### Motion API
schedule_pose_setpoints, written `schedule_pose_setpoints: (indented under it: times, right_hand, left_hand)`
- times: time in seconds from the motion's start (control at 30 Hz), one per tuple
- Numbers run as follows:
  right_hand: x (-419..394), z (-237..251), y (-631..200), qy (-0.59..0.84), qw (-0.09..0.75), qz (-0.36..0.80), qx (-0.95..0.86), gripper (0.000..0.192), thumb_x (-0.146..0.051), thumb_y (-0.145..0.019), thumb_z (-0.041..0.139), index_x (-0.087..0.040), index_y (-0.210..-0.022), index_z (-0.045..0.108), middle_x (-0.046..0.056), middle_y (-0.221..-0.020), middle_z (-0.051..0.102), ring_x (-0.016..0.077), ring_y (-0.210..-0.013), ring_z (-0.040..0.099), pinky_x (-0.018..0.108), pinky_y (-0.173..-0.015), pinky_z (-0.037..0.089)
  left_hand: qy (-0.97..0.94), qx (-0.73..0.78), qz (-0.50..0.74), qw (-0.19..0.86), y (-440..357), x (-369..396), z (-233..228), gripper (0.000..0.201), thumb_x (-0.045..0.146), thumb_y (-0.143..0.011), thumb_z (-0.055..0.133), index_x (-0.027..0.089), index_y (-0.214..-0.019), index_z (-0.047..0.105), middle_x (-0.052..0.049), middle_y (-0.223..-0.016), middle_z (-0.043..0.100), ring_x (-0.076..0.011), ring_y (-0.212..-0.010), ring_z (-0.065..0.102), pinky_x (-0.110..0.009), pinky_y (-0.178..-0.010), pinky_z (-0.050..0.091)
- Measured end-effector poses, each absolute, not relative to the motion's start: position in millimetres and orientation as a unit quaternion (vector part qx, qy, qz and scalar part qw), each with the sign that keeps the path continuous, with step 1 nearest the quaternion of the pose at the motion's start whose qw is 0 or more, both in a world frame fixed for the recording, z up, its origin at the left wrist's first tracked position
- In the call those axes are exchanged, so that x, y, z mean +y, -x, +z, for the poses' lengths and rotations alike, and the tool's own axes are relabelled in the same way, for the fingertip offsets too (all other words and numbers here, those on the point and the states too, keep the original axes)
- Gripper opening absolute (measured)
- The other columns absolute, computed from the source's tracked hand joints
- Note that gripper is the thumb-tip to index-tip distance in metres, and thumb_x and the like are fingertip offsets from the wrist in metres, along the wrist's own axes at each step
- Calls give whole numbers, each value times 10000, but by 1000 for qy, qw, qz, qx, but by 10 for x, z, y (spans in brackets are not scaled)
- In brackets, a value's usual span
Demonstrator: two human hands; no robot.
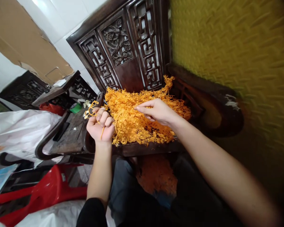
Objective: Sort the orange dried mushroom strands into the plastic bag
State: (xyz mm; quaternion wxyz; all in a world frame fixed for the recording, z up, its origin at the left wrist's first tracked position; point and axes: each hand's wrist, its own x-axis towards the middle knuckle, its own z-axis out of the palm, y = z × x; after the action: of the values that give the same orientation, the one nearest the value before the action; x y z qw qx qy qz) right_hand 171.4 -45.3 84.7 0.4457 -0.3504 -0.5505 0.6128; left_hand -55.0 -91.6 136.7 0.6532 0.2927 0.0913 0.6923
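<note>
My left hand (101, 124) is closed in a loose fist around a thin orange plastic-looking stem (94, 105). One end curls out above the fingers and another hangs down the palm. Small white flowers (85, 114) show beside its upper end; whether they are attached I cannot tell. My right hand (156, 111) is held over a heap of tangled orange branched stems (134, 126), thumb and forefinger pinched together. Anything between those fingertips cannot be made out against the orange. The heap lies on the seat of a dark carved wooden chair (130, 74).
A wooden side table (68, 138) on the left holds a dark phone-like object (61, 131) and a green item (75, 108). Below it stands a red plastic chair (49, 189), near white sacks (16, 129). Yellow textured sheeting (227, 47) rises at right. More orange material (156, 175) lies below the seat.
</note>
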Motion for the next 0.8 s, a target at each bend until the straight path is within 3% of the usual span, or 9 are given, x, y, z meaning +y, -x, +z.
schedule_pose_setpoints:
  times: [0.1, 0.23, 0.3, 0.37, 0.47, 0.53, 0.63, 0.7, 0.8]
  right_hand:
    - [-504, 887, -1706, 364, 417, 591, -587, 382, -547, -798, 776, -193, -942, 797, -60, -432, 444, 78, -397, 326, 254, -414, 250]
    - [-561, 942, -1686, 351, 401, 501, -681, 393, -504, -762, 807, -222, -1035, 816, 40, -784, 746, 178, -727, 663, 334, -717, 505]
    - [-575, 948, -1673, 314, 356, 485, -735, 312, -469, -762, 801, -223, -951, 827, 42, -921, 785, 205, -872, 703, 353, -848, 509]
    - [-565, 933, -1668, 282, 326, 482, -763, 239, -439, -798, 756, -215, -853, 820, 17, -874, 788, 192, -831, 704, 346, -840, 507]
    - [-496, 895, -1713, 312, 407, 427, -745, 191, -361, -826, 705, -200, -832, 808, 17, -863, 788, 185, -813, 705, 345, -827, 511]
    - [-429, 879, -1788, 360, 501, 336, -712, 175, -311, -832, 684, -188, -853, 807, 42, -900, 789, 198, -847, 710, 360, -850, 515]
    - [-356, 886, -1931, 400, 596, 189, -670, 179, -259, -853, 645, -178, -869, 804, 62, -893, 773, 205, -830, 699, 374, -841, 521]
    - [-344, 906, -2009, 403, 627, 127, -654, 191, -238, -872, 621, -179, -883, 803, 64, -874, 759, 201, -802, 686, 369, -810, 523]
    - [-368, 927, -2050, 402, 631, 73, -659, 218, -213, -894, 589, -197, -927, 804, 61, -874, 735, 198, -795, 665, 366, -791, 517]
  left_hand:
    - [-289, 75, 690, 659, 571, -915, 1346, 237, 38, -728, 558, 200, -858, 444, 100, -590, 399, -34, -381, 278, -178, -336, 158]
    - [-308, 77, 683, 658, 582, -914, 1326, 239, 69, -717, 590, 202, -848, 442, 112, -576, 389, -29, -361, 215, -182, -327, 139]
    - [-332, 82, 683, 645, 579, -916, 1328, 228, 87, -716, 605, 202, -836, 449, 112, -579, 386, -31, -362, 194, -184, -333, 165]
    - [-377, 94, 687, 615, 567, -917, 1332, 205, 124, -712, 628, 202, -800, 461, 102, -568, 371, -43, -380, 224, -186, -362, 243]
    - [-460, 128, 694, 538, 574, -907, 1321, 187, 228, -701, 695, 202, -787, 532, 72, -554, 381, -81, -486, 401, -226, -534, 459]
    - [-484, 166, 702, 495, 649, -887, 1284, 263, 367, -710, 741, 221, -886, 612, 34, -633, 494, -132, -657, 548, -325, -752, 554]
    - [-478, 231, 696, 483, 924, -825, 1186, 520, 713, -699, 688, 291, -1002, 664, -21, -833, 654, -214, -892, 633, -485, -955, 532]
    - [-471, 261, 679, 500, 1176, -752, 1123, 664, 898, -657, 564, 306, -937, 676, -20, -793, 681, -236, -880, 645, -560, -972, 515]
    - [-451, 332, 667, 491, 1459, -626, 1080, 671, 911, -756, 440, 285, -852, 662, 12, -688, 677, -201, -812, 654, -540, -970, 522]
